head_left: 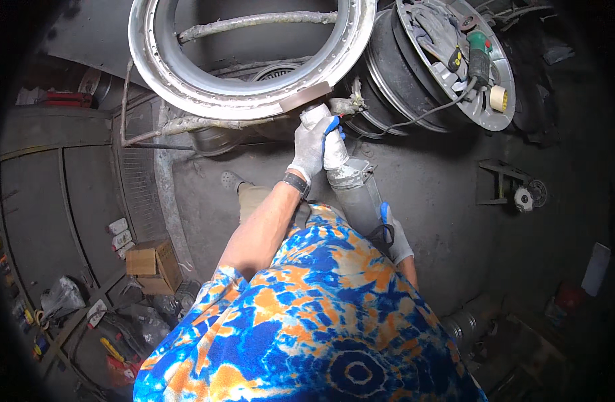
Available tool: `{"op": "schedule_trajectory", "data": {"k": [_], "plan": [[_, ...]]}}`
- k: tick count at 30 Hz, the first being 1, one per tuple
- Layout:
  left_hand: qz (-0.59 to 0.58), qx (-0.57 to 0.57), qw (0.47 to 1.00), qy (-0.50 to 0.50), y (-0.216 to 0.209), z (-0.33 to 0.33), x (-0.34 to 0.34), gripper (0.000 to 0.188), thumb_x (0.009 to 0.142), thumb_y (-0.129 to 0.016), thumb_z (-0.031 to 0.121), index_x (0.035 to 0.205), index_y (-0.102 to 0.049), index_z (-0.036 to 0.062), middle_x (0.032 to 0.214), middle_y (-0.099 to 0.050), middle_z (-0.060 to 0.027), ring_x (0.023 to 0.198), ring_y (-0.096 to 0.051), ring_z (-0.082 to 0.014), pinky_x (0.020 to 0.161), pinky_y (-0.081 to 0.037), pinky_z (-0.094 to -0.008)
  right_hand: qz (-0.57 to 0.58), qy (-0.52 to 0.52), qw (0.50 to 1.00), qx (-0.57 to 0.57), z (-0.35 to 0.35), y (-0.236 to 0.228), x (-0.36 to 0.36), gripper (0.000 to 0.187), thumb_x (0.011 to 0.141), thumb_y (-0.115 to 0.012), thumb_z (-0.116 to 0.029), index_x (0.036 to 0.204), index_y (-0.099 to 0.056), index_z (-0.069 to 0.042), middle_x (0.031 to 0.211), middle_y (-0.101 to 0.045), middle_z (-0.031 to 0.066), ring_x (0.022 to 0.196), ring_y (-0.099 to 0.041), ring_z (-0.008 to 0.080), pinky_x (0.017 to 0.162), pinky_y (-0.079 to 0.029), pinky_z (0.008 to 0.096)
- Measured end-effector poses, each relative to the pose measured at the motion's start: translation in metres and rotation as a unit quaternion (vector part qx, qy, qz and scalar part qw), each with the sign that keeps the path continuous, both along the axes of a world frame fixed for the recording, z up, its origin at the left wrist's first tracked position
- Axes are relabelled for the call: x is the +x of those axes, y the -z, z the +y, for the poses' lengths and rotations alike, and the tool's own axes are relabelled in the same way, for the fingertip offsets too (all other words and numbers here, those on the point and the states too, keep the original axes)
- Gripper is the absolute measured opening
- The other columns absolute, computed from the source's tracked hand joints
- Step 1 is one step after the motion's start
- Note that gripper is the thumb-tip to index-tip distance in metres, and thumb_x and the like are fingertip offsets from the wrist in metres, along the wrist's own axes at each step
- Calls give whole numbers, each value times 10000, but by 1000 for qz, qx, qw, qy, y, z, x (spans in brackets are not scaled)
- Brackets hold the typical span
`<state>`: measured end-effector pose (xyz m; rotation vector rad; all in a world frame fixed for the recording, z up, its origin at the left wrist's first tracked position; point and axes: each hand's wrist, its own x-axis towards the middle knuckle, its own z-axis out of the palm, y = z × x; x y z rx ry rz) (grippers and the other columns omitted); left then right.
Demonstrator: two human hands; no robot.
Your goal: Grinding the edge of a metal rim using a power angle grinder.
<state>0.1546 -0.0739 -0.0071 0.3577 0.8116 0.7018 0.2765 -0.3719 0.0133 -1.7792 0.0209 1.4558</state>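
Both my gloved hands are closed on a belt sander (pixel 356 195), with a grey body and a neck wrapped in white. My left hand (pixel 311 149) grips the wrapped neck near the front. Farther back, my right hand (pixel 396 236) holds the body's right side, its fingers partly hidden. The sander's brown belt (pixel 306 98) lies against the near lip of a large metal wheel rim (pixel 207 100), though contact is hard to judge. The rim rests on a stand with wrapped bars (pixel 257 24).
At the upper right, an angle grinder (pixel 480 57) and grey gloves (pixel 433 32) lie on another wheel (pixel 485 119); a cord (pixel 421 122) trails from it. A small metal frame (pixel 498 182) stands on the floor to the right. Left are a cardboard box (pixel 153 264) and plastic bags (pixel 63 298).
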Motion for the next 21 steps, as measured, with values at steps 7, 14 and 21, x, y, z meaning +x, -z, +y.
{"op": "schedule_trajectory", "data": {"k": [7, 14, 21], "plan": [[35, -16, 999, -30, 17, 1, -27, 201, 919, -770, 179, 1021, -675, 35, 880, -709, -119, 742, -716, -245, 700, -629, -382, -69, -87, 994, -19, -1, 33, 3, 677, 1085, -476, -567, 1327, -652, 40, 1189, -702, 95, 1071, -628, 173, 956, -503, 295], [18, -4, 1000, -16, 9, 1, -17, 207, 916, -772, 185, 1017, -668, 38, 874, -704, -111, 746, -715, -228, 698, -628, -371, 4, -47, 999, -27, 14, -3, -7, 691, 1090, -465, -563, 1365, -629, 49, 1214, -696, 123, 1064, -635, 189, 945, -509, 301], [33, -8, 999, -12, 8, 3, -17, 207, 923, -761, 195, 1016, -676, 31, 873, -708, -116, 743, -716, -244, 701, -627, -378, 39, -28, 998, -48, -6, 29, 4, 717, 1087, -434, -591, 1337, -650, 45, 1214, -718, 150, 1075, -665, 199, 917, -516, 314]]}}
